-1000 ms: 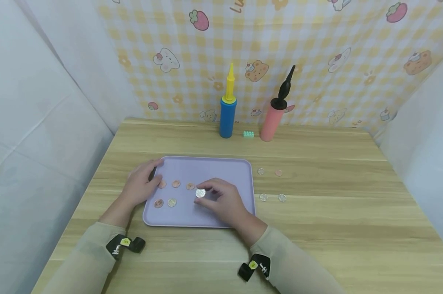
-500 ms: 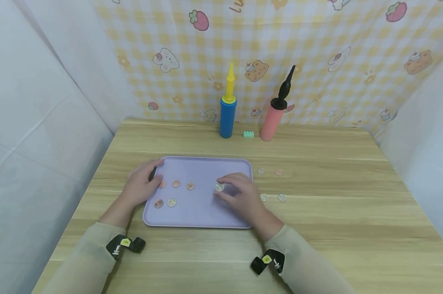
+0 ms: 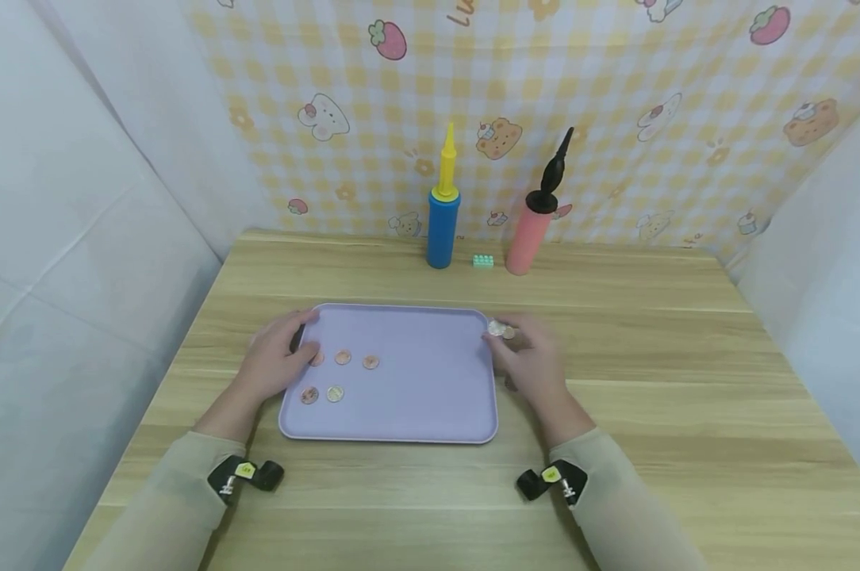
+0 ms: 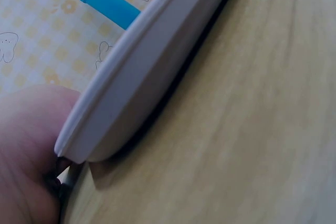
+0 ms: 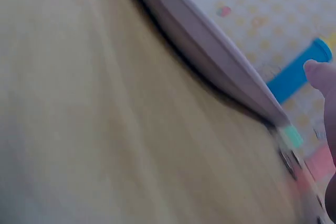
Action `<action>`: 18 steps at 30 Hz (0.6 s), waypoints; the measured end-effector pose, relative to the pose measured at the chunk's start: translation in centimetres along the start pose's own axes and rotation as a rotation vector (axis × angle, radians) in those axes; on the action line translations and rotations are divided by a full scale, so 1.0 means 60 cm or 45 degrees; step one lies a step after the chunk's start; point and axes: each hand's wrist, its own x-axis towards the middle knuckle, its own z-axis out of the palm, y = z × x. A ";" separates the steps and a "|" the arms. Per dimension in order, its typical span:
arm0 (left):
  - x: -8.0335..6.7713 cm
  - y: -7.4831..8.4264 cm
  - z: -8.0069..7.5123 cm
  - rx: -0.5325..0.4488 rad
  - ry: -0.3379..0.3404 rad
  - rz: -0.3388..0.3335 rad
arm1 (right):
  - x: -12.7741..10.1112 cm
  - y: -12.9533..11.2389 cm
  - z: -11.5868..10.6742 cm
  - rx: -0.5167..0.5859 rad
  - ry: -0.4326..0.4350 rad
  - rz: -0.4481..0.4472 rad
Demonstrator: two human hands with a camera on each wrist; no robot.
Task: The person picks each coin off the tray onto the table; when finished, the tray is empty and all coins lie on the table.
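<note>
A silver coin (image 3: pixel 497 327) is pinched between the thumb and finger of the right hand (image 3: pixel 533 361), at its left side, by the far right corner of a lilac tray (image 3: pixel 423 396). Just beside it, partly behind that hand's fingers, shows a second coin (image 3: pixel 509 333); whether the two touch, I cannot tell. The edge of a darker coin (image 3: pixel 510 384) peeps out below the palm, on the wooden table (image 3: pixel 658 396).

The left hand (image 3: pixel 276 357) grips the tray's left edge, thumb over the rim. Inside the tray, only the head view shows five coins: three in a far row, the nearest to the left hand being a copper coin (image 3: pixel 316 359) partly covered by its thumb, and two in a near row, one copper and one paler.

The left wrist view shows the tray's outer wall (image 4: pixel 128 80) and the dark line beneath it, hidden from above. The right wrist view is blurred; a digit juts in at its right edge, and the shapes below are too smeared to name.

Beyond both hands stand a blue pump (image 3: pixel 442 230) and a pink pump (image 3: pixel 528 238), with a green brick (image 3: pixel 483 261) between them, before a yellow checked cloth (image 3: pixel 373 151).
</note>
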 end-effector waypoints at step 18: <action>-0.001 -0.002 0.001 0.009 -0.003 0.023 | -0.004 0.116 -0.173 -0.343 -0.089 0.769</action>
